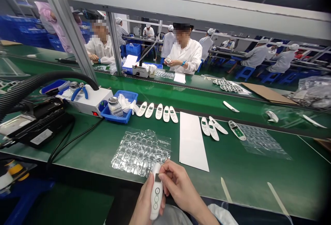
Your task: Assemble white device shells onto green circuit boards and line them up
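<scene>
Low in the head view, a slim white handset [156, 197] with a small dark screen and three round buttons is held nearly upright. Wrapped around its lower body from the left is my left hand [144, 199], some of its fingers hidden behind it. My right hand [178, 183] pinches at the screen's right edge, thumb and index finger closed against the handset; whether a thin film is between them I cannot make out. Just beyond my hands lies a clear plastic blister sheet [142, 151]. To its right is a stack of white paper [191, 140].
Several white handsets [159, 111] stand in a row behind the sheet, with more [213, 130] right of the paper. An opened one [237, 130] shows a green board. Left are a blue tray [119, 118], a white box [88, 101] and a black hose [51, 80]. A co-worker [187, 52] sits opposite.
</scene>
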